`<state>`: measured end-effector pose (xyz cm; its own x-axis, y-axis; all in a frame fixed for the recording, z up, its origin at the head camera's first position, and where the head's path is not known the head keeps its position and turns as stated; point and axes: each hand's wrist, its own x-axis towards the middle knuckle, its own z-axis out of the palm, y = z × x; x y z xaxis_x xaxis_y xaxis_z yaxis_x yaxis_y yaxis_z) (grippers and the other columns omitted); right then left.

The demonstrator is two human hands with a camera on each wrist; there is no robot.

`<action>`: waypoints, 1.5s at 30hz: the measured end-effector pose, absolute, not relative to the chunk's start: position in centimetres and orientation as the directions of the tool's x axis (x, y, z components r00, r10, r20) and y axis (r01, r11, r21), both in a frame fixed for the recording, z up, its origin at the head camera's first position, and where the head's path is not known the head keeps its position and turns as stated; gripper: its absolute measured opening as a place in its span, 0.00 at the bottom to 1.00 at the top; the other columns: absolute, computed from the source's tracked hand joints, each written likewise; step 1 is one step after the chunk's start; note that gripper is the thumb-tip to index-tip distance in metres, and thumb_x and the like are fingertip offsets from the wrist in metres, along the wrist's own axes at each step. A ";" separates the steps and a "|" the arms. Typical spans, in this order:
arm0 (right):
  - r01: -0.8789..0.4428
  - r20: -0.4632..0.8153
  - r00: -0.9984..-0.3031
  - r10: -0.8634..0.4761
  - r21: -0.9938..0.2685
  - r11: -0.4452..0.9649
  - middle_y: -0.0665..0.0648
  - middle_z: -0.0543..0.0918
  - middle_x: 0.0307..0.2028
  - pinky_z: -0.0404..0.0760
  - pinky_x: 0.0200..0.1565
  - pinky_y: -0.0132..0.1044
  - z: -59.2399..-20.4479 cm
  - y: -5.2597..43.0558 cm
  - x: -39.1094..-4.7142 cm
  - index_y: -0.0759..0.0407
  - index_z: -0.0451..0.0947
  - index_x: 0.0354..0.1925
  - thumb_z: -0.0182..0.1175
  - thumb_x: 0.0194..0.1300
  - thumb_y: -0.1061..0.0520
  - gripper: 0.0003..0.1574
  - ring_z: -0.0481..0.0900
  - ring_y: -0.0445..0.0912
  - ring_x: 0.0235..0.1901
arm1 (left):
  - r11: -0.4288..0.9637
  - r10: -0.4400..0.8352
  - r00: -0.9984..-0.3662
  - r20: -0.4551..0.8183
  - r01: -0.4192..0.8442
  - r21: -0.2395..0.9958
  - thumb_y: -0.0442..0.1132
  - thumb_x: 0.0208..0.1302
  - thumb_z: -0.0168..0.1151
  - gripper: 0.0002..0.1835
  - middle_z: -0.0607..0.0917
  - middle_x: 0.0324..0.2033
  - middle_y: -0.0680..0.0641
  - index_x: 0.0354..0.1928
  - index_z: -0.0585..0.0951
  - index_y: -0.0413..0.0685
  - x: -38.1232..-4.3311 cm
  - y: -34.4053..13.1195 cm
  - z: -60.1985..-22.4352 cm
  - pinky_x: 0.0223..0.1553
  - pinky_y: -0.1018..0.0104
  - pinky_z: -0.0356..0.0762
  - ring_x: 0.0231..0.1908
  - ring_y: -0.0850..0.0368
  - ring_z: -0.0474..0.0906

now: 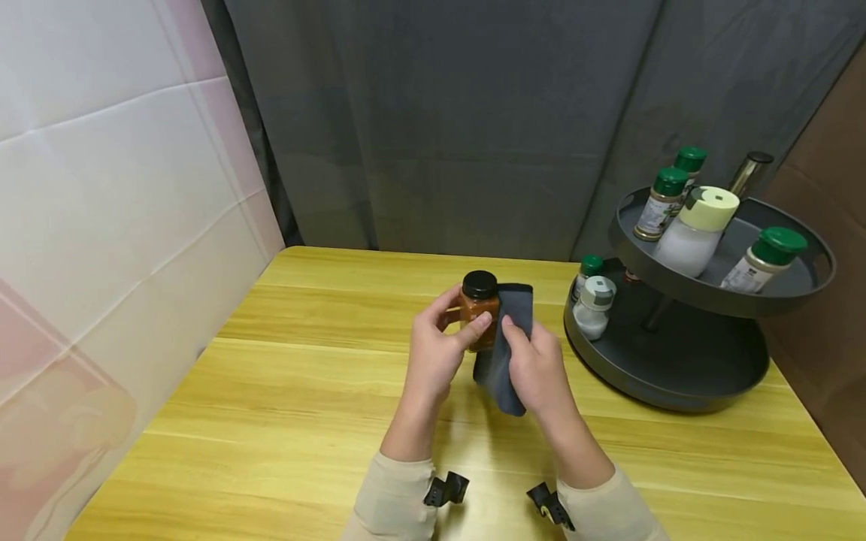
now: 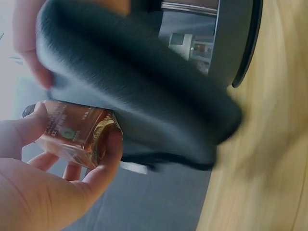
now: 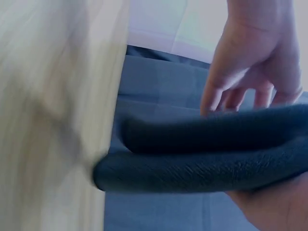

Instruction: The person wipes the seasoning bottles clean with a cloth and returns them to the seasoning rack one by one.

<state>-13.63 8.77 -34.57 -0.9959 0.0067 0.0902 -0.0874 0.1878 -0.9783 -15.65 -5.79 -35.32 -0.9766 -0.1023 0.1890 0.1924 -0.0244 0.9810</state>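
A spice jar point(image 1: 479, 309) with reddish-brown contents and a black lid is held above the table by my left hand point(image 1: 438, 347). In the left wrist view the left thumb lies on the printed side of the jar point(image 2: 74, 127), and a finger curls under its base. My right hand point(image 1: 539, 367) grips a folded dark grey cloth point(image 1: 504, 361) right beside the jar, its thumb on the near face. The cloth point(image 3: 207, 168) hangs in a fold in the right wrist view and hides most of the right fingers.
A dark two-tier turntable rack point(image 1: 676, 402) stands at the right. Its upper tier holds green-capped spice jars point(image 1: 658, 207) and a cream-capped shaker point(image 1: 693, 233). On the lower tier sits a white-capped shaker point(image 1: 594, 309). Under everything is a wooden table point(image 1: 304, 406); a grey curtain point(image 1: 440, 135) hangs behind.
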 end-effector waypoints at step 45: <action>-0.108 0.117 -0.993 0.015 -0.956 0.271 0.63 0.80 0.35 0.80 0.38 0.38 -33.1 9.3 -13.1 0.63 0.78 0.44 0.46 0.85 0.47 0.22 0.80 0.50 0.34 | -0.038 -0.099 -0.975 0.201 0.205 0.978 0.34 0.65 0.75 0.25 0.87 0.56 0.44 0.65 0.86 0.54 -15.1 -5.5 -35.3 0.48 0.61 0.86 0.57 0.47 0.82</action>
<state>-13.06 9.33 -33.12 -0.9930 0.0153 0.1169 -0.1084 0.2712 -0.9564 -15.12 -5.53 -35.34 -0.9746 -0.0994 0.2008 0.2054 -0.0382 0.9779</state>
